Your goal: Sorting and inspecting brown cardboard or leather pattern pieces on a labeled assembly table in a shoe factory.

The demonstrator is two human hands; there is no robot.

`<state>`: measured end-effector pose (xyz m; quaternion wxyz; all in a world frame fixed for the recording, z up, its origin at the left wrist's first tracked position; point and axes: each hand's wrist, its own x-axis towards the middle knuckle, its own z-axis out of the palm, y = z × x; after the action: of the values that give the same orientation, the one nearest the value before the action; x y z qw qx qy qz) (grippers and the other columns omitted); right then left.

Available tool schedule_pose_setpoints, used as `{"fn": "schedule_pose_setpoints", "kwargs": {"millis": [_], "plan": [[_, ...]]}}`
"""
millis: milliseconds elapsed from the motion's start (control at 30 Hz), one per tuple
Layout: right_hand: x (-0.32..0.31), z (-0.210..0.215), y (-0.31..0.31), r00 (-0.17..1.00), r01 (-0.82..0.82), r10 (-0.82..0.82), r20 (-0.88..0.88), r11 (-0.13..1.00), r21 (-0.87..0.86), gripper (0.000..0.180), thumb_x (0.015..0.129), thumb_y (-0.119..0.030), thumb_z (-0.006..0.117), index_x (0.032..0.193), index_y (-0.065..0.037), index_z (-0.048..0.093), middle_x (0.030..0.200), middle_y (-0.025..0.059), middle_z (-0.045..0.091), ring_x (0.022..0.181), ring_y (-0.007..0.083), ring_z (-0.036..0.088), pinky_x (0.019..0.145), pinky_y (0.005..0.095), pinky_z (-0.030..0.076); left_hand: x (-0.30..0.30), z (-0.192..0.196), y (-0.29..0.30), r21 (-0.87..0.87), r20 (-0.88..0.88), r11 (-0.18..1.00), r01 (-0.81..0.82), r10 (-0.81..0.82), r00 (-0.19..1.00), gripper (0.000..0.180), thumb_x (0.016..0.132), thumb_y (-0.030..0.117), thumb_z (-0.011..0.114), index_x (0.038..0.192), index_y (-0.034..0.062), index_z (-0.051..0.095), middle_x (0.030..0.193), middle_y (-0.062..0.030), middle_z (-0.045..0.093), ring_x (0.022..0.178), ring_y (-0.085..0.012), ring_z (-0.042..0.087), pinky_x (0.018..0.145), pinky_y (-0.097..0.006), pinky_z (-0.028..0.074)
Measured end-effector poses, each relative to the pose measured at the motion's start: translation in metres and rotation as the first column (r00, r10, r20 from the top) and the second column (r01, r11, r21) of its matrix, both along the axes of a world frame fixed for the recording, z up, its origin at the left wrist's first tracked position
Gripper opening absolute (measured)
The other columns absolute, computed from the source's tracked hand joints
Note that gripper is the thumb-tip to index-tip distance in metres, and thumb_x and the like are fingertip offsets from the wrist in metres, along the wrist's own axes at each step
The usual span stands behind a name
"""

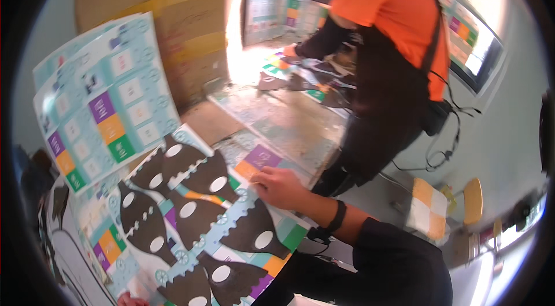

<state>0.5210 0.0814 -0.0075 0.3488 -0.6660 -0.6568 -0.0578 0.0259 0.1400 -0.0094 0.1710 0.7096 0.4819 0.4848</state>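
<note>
Tugging the sheet (pixel 221 220) by its edge could shift the cutouts (pixel 199 226) on it; right hand (pixel 281 187) curled there, pinch unclear; left hand (pixel 132 300) cropped, can't tell

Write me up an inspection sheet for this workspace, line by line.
Surface: brownish, blotchy tabletop, partly covered by printed sheets.
Job's things: dark pieces with white ovals, several with scalloped edges, lying on light-blue printed paper.
Clutter: more printed sheets propped at a slant near a cardboard box.
Hands: right hand beside the dark pieces, fingers bent, grip unclear; left hand mostly cut off at the lower edge, hold unclear.
Cables: dark cable hanging in loops behind the co-worker.
Surroundings: co-worker in orange top and dark apron, leaning over similar sheets and dark pieces; chair further right.
</note>
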Motion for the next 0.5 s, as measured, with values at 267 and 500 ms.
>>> {"fn": "schedule_pose_setpoints", "kwargs": {"millis": [267, 500], "plan": [[0.024, 0.007, -0.006, 0.997, -0.072, 0.075, -0.034, 0.994, 0.081, 0.006, 0.082, -0.01, 0.064, 0.078, -0.006, 0.062, 0.081, 0.0121, 0.06, 0.075, 0.033, 0.064, 0.066, 0.0423, 0.053, 0.052, 0.025, -0.01, 0.036, -0.055, 0.996, -0.082, 0.084, 0.995, 0.012, 0.093, 0.014, 0.059, 0.093, 0.0031, 0.062, 0.075, -0.0049, 0.056, 0.064, -0.0161, 0.053, 0.056, -0.029, 0.043], [0.032, -0.024, -0.003, 0.979, -0.047, 0.061, 0.193, 0.996, -0.075, 0.015, 0.077, -0.007, 0.06, 0.092, -0.007, 0.063, 0.088, 0.0089, 0.061, 0.081, 0.0279, 0.064, 0.067, 0.0395, 0.055, 0.021, -0.014, 0.011, 0.278, -0.165, 0.96, -0.021, 0.07, 0.984, 0.02, 0.097, 0.025, 0.057, 0.09, 0.0066, 0.061, 0.072, -0.0018, 0.057, 0.064, -0.0118, 0.053, 0.058, -0.027, 0.042]]}}
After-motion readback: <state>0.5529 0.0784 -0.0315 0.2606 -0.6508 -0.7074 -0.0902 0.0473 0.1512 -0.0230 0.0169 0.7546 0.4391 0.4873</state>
